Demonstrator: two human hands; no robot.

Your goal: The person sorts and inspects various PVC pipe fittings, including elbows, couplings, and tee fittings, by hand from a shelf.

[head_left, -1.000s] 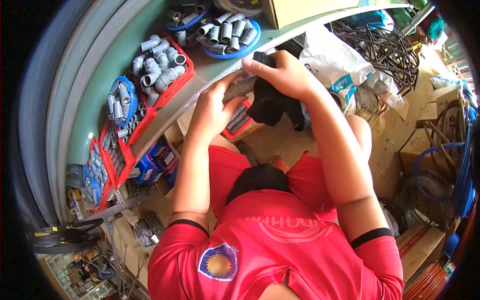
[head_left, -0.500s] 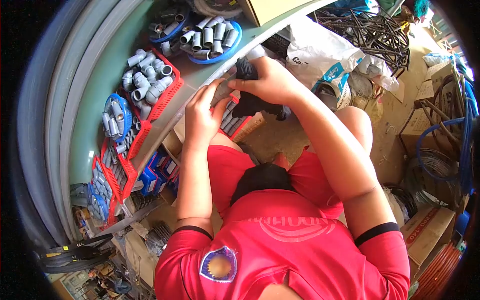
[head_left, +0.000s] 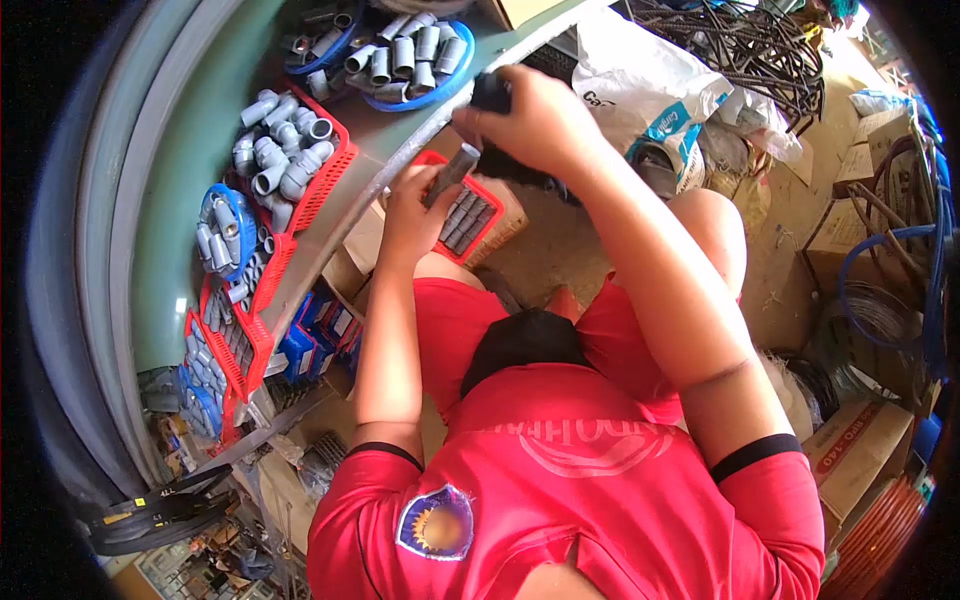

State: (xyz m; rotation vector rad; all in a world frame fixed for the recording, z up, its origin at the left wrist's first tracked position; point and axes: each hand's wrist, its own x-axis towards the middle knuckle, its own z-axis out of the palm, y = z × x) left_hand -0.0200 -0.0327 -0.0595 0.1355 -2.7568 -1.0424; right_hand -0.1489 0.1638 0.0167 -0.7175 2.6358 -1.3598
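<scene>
My left hand (head_left: 408, 225) is closed around a grey pipe fitting (head_left: 453, 174), a short tube that sticks up past the thumb. Up and to the right of it, my right hand (head_left: 545, 118) grips a dark cloth (head_left: 492, 92), mostly hidden by the fingers and blurred. The two hands are apart, with the fitting's upper end just below the right fingers. Beneath and beside my left hand lies a red basket (head_left: 492, 196) holding rows of similar grey tubes (head_left: 466, 222).
On the green shelf to the left, red baskets (head_left: 343, 165) and blue baskets (head_left: 462, 82) hold grey pipe fittings. The shelf edge (head_left: 400, 160) runs close to my left hand. A white sack (head_left: 640, 85) and black metal rods (head_left: 745, 55) are at upper right.
My hands have separated: the right moved up with the cloth, the left slightly lower with the fitting. The cloth no longer hangs over the red basket, which shows more fully.
</scene>
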